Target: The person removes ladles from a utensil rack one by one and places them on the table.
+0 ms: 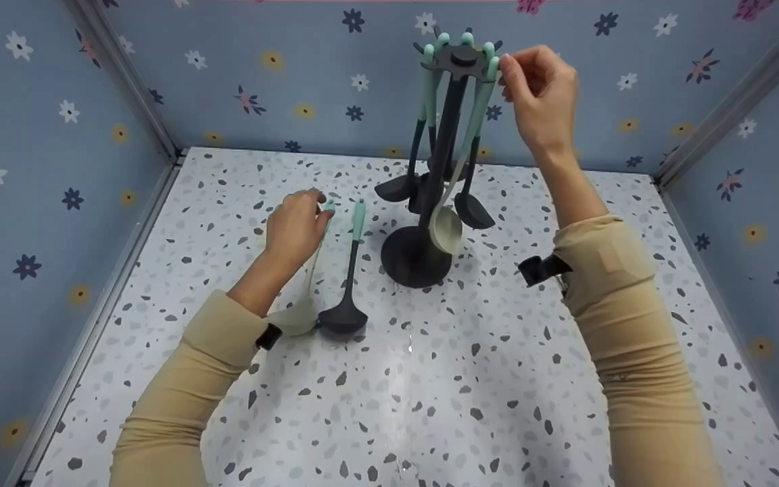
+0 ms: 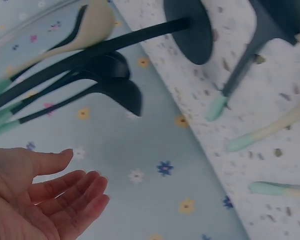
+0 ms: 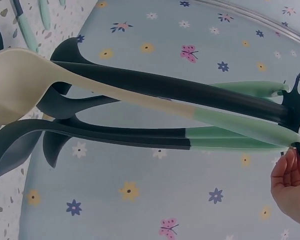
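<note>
My right hand (image 1: 544, 95) pinches the mint handle end of a cream serving spoon (image 1: 445, 230) at a hook of the black utensil stand (image 1: 416, 260). In the right wrist view, the spoon's handle (image 3: 240, 123) reaches the fingertips, where a dark hook tip shows. Several dark utensils with mint handles (image 3: 225, 145) hang on the same stand. Left of it, my left hand (image 1: 298, 226) hovers near the handle of a cream ladle (image 1: 297, 318). Its fingers (image 2: 72, 197) are loosely bent and hold nothing in the left wrist view. A black ladle (image 1: 343, 316) lies beside the cream one.
A third mint-handled utensil (image 2: 270, 188) lies on the speckled table (image 1: 389, 399), partly cut off in the left wrist view. Blue flowered panels (image 1: 227, 74) wall the table at the back and both sides, joined by metal corner posts (image 1: 136, 74).
</note>
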### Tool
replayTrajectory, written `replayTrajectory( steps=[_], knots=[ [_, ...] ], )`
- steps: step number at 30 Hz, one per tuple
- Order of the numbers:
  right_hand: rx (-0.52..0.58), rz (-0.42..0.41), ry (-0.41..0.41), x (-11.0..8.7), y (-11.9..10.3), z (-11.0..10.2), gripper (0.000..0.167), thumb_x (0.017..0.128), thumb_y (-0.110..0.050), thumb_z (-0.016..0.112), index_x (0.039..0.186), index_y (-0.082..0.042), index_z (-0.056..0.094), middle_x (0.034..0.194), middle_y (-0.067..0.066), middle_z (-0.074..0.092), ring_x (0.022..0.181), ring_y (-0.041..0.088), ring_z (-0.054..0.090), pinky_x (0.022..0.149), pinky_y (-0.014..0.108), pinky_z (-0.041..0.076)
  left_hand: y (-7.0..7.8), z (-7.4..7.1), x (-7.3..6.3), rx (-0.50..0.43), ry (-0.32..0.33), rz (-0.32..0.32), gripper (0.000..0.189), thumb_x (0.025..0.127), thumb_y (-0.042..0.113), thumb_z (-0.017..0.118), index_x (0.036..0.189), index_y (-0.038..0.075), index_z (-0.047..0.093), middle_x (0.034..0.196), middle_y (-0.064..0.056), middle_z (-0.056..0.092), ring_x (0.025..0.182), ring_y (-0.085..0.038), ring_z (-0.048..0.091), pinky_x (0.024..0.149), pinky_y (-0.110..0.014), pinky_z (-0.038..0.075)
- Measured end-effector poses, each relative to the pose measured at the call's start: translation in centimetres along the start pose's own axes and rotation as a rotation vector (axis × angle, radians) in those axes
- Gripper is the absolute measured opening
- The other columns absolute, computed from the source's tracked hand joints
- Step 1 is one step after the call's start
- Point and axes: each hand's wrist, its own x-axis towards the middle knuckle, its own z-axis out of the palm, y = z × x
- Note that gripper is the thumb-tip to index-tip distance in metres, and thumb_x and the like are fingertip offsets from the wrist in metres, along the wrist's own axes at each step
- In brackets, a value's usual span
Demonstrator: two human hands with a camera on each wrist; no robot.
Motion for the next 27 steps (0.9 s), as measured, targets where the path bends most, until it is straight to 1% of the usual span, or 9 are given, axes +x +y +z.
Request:
replayTrajectory(
  steps=[7,11,12,14,16,18,21,24,27],
  knots=[
    [-0.026,0.067,0.031,-0.4,-0.7,0.0,0.014,0.087,-0.004,0.055,0.093,0.006,0.062,0.075,0.010,0.058,0.059,0.010,0.050,0.059,0.020,0.043,3.8,-2.5,1.6,-0.016,0.046,0.090,0.022,0.088,0.016,0.057,0.100,-0.002,0.061,0.090,-0.014,0.062,0.078,-0.027,0.059,0.064,-0.039,0.047],
    [-0.006,0.165,0.036,-0.7,-2.4,0.0,0.018,0.087,-0.002,0.054,0.102,0.006,0.060,0.078,0.009,0.057,0.063,0.011,0.050,0.063,0.019,0.044,5.5,-3.8,2.8,-0.022,0.057,0.127,0.024,0.089,0.017,0.054,0.104,-0.002,0.060,0.094,-0.014,0.061,0.082,-0.025,0.059,0.067,-0.037,0.047],
    [-0.010,0.168,0.039,-0.8,-2.9,0.0,0.018,0.088,-0.002,0.053,0.103,0.007,0.058,0.078,0.008,0.057,0.063,0.011,0.050,0.064,0.020,0.044,5.9,-4.1,3.1,-0.026,0.061,0.133,0.025,0.090,0.017,0.053,0.105,-0.001,0.059,0.095,-0.013,0.061,0.083,-0.024,0.060,0.067,-0.036,0.048],
    [-0.016,0.158,0.042,-1.1,-4.0,0.2,0.018,0.088,-0.001,0.052,0.103,0.007,0.057,0.077,0.007,0.056,0.064,0.011,0.050,0.065,0.020,0.043,6.8,-4.8,3.8,-0.044,0.071,0.142,0.026,0.091,0.018,0.052,0.108,-0.001,0.058,0.098,-0.013,0.061,0.086,-0.023,0.059,0.070,-0.035,0.047],
    [-0.039,0.104,0.040,-1.4,-4.7,0.4,0.017,0.089,-0.002,0.051,0.101,0.008,0.058,0.077,0.005,0.056,0.064,0.010,0.049,0.064,0.020,0.043,7.8,-5.5,4.6,-0.060,0.082,0.145,0.027,0.092,0.019,0.050,0.111,0.001,0.056,0.101,-0.011,0.060,0.088,-0.021,0.059,0.072,-0.032,0.047],
    [-0.067,0.042,0.031,-1.6,-5.0,0.7,0.015,0.089,-0.002,0.051,0.097,0.008,0.058,0.076,0.003,0.055,0.064,0.009,0.049,0.062,0.020,0.042,8.8,-6.0,5.4,-0.066,0.097,0.146,0.029,0.093,0.021,0.047,0.115,0.003,0.054,0.103,-0.010,0.059,0.090,-0.019,0.058,0.073,-0.029,0.046],
    [-0.102,0.008,0.027,-1.8,-5.2,0.9,0.012,0.087,-0.004,0.054,0.091,0.007,0.059,0.077,-0.001,0.056,0.064,0.009,0.049,0.060,0.018,0.041,10.0,-6.5,6.7,-0.074,0.139,0.171,0.032,0.095,0.022,0.043,0.121,0.004,0.050,0.107,-0.008,0.058,0.092,-0.018,0.057,0.074,-0.028,0.046],
    [-0.153,0.018,0.028,-1.9,-5.1,1.1,0.012,0.086,-0.007,0.058,0.088,0.005,0.059,0.077,-0.002,0.056,0.065,0.007,0.049,0.061,0.018,0.040,11.0,-6.7,7.9,-0.084,0.183,0.203,0.034,0.096,0.021,0.040,0.126,0.005,0.046,0.113,-0.008,0.056,0.098,-0.018,0.055,0.078,-0.027,0.045],
    [-0.187,0.039,0.027,-1.9,-5.0,1.3,0.012,0.085,-0.009,0.059,0.086,0.003,0.059,0.075,-0.001,0.055,0.063,0.007,0.047,0.059,0.017,0.038,11.8,-6.7,9.0,-0.086,0.186,0.200,0.035,0.097,0.022,0.036,0.127,0.007,0.045,0.118,-0.006,0.053,0.102,-0.015,0.053,0.080,-0.022,0.043]
  ],
)
